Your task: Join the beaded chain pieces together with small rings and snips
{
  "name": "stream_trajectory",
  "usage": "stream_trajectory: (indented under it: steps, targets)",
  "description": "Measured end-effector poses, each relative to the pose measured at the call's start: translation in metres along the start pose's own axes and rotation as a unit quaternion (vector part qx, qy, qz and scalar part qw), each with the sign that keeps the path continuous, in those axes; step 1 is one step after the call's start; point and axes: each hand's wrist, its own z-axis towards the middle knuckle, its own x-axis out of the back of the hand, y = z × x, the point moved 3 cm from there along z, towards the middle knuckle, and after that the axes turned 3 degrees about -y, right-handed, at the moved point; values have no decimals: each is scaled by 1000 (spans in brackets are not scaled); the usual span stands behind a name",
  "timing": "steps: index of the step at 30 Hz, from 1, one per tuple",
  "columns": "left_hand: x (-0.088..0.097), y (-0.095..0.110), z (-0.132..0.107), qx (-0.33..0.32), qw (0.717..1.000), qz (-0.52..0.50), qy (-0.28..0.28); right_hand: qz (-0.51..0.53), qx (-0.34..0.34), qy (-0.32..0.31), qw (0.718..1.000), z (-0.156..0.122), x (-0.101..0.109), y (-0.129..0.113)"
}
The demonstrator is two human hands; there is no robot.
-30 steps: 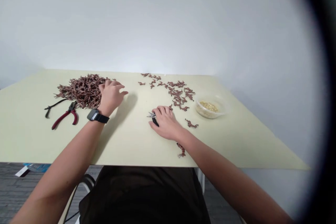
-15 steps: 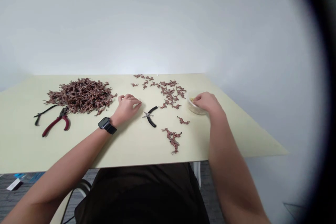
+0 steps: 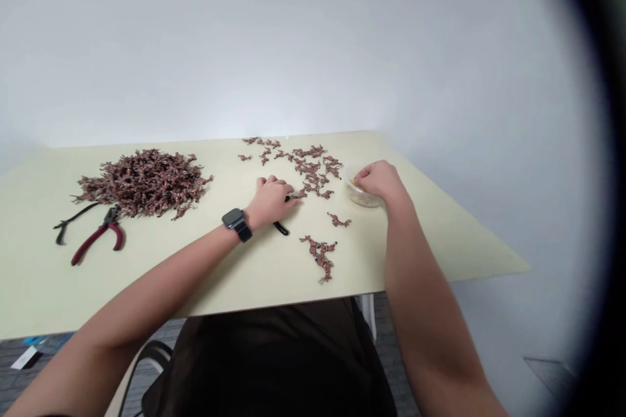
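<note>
The left hand (image 3: pixel 270 202) has just slid onto the black-handled pliers (image 3: pixel 281 229), fingers curled down and hiding all but a handle tip; whether it grips them, I can't tell. The right hand (image 3: pixel 379 181) stays at the clear plastic tub (image 3: pixel 364 199), fingertips bunched at the rim over gold-coloured bits (image 3: pixel 354 181), any pinch hidden. Loose brown pieces (image 3: pixel 308 168) lie just beyond the left hand, the big pile (image 3: pixel 141 184) well to its left.

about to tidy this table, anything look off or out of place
A narrow strand of clumped brown pieces lies alone toward the table's front edge, apart from the loose scatter and the big heap, so it looks stray.
</note>
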Motion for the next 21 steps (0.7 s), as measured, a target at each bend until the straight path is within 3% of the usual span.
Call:
stream_trajectory:
  steps: [4, 7, 11, 14, 18, 21]
  targets:
    - [-25, 8, 39, 64, 996, -50, -45, 48, 20, 3, 999, -3, 1, -1]
    - [-29, 7, 46, 59, 994, -69, -59, 83, 33, 9, 996, -4, 2, 0]
    - [-11, 11, 30, 30, 991, -115, -54, 108, 41, 7, 993, -3, 1, 1]
    - [10, 16, 9, 18, 974, -225, -26, 108, 40, 3, 993, -3, 0, 0]
    - [30, 15, -20, 28, 948, -314, -35, 81, 37, 0, 996, -6, 3, -4]
    - [33, 7, -38, 69, 922, -378, -45, 49, 48, 6, 998, -9, 6, -9]
